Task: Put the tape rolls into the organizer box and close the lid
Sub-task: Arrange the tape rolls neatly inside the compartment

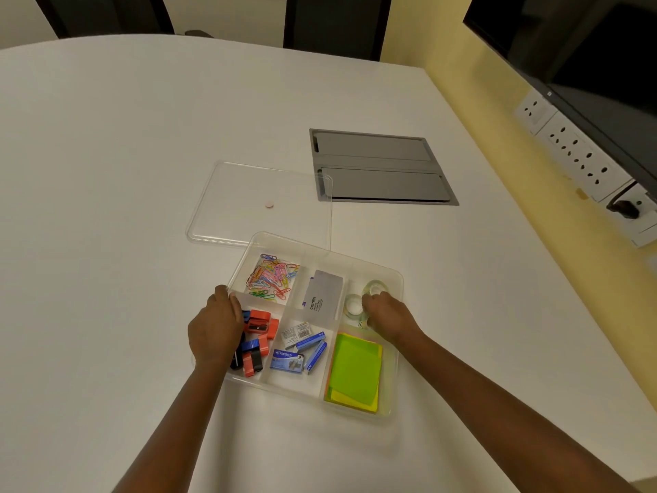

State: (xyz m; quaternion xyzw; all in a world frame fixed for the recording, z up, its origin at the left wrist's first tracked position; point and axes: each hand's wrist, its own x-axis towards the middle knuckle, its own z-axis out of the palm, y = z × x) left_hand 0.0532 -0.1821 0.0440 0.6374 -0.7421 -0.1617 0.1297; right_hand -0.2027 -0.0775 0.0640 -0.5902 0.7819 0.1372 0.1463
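Tape rolls point(366, 300) sit in the compartment at the organizer box's point(398, 350) two o'clock corner: two clear rings I can count, one lying flat, one leaning at the far wall. My right hand point(385, 316) is over them, fingers curled down at the flat one; whether I am pinching it or only resting there I cannot tell. My left hand point(215, 327) lies on the box's nine o'clock rim, fingers curved over the edge to steady it.

The lid point(259, 204) lies flat on the desk point(124, 172) at twelve o'clock from the box, its corner tucked behind the far rim. My worry is the leaning roll: if it stays propped above the wall, the lid will likely rock and not seat. Dragging the lid across could also nudge the light box if my left hand lets go too soon.
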